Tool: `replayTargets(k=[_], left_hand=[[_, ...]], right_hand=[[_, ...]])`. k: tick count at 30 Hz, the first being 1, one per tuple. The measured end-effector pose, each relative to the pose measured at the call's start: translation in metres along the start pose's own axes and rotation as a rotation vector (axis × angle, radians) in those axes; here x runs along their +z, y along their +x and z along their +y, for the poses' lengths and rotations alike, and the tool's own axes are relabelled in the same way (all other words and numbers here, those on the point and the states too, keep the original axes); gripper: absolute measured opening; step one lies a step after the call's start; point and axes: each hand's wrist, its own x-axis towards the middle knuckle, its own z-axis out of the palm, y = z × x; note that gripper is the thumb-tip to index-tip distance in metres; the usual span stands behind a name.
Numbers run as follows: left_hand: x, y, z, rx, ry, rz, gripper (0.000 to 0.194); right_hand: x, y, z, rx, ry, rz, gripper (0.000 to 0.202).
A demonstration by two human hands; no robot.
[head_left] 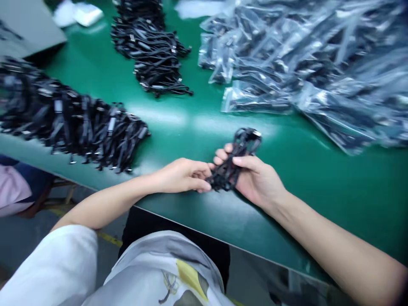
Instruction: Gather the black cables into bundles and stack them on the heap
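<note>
A bundle of black cables [230,166] is held above the near part of the green table [191,140]. My right hand [259,178] wraps round the bundle, thumb on top and fingers behind it. From the other side, my left hand [188,176] has its fingers closed at the lower left end of the same bundle. A shiny metal connector [256,134] shows at the bundle's upper end. Blur hides just how the left fingertips grip the cables.
A long row of black cable bundles [83,119] lies to the left, and another stack of cables [156,55] at the back. Clear bags with dark contents [302,76] are heaped at the right. A pale box [28,27] stands far left. A person's pink clothing [14,187] shows at the left edge.
</note>
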Motion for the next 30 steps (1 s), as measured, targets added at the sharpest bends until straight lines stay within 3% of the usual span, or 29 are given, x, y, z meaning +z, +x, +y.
replayTargets(k=[2,4,5,7,9,11,14,17,20,24,27,30], left_hand=[[-0.001,-0.002,0.000,0.048,0.119,-0.041,0.008],[-0.004,-0.012,0.000,0.097,0.336,0.040,0.008],[-0.006,-0.020,0.000,0.120,0.481,0.153,0.011],[-0.014,-0.042,0.000,0.135,0.803,0.502,0.020],[-0.027,-0.067,-0.001,0.049,1.076,0.840,0.027],[-0.041,-0.085,-0.003,-0.114,1.263,1.003,0.031],[-0.055,-0.096,-0.005,-0.303,1.394,0.961,0.028],[-0.058,-0.094,-0.005,-0.351,1.370,0.893,0.022],[-0.057,-0.096,-0.001,-0.284,1.253,0.982,0.025],[-0.054,-0.106,0.011,-0.033,0.869,1.072,0.022],[-0.049,-0.101,0.022,0.119,0.403,0.925,0.018],[-0.038,-0.075,0.029,0.180,-0.024,0.634,0.017]], right_hand=[[0.003,0.001,0.000,0.027,-0.027,0.015,0.029],[0.005,0.000,0.000,0.045,-0.085,0.009,0.034],[0.005,-0.001,0.000,0.059,-0.121,0.001,0.032],[0.004,-0.003,0.000,0.095,-0.196,-0.020,0.027],[0.003,-0.005,0.001,0.121,-0.255,-0.027,0.026],[0.003,-0.005,0.003,0.127,-0.282,-0.021,0.026],[0.004,-0.003,0.005,0.113,-0.300,-0.003,0.026],[0.004,-0.003,0.008,0.094,-0.310,0.006,0.024],[0.002,-0.005,0.009,0.098,-0.332,-0.007,0.021],[0.002,-0.007,0.012,0.098,-0.358,-0.006,0.021],[0.007,-0.008,0.014,0.061,-0.330,0.007,0.026],[0.011,-0.007,0.015,0.022,-0.330,0.000,0.032]])
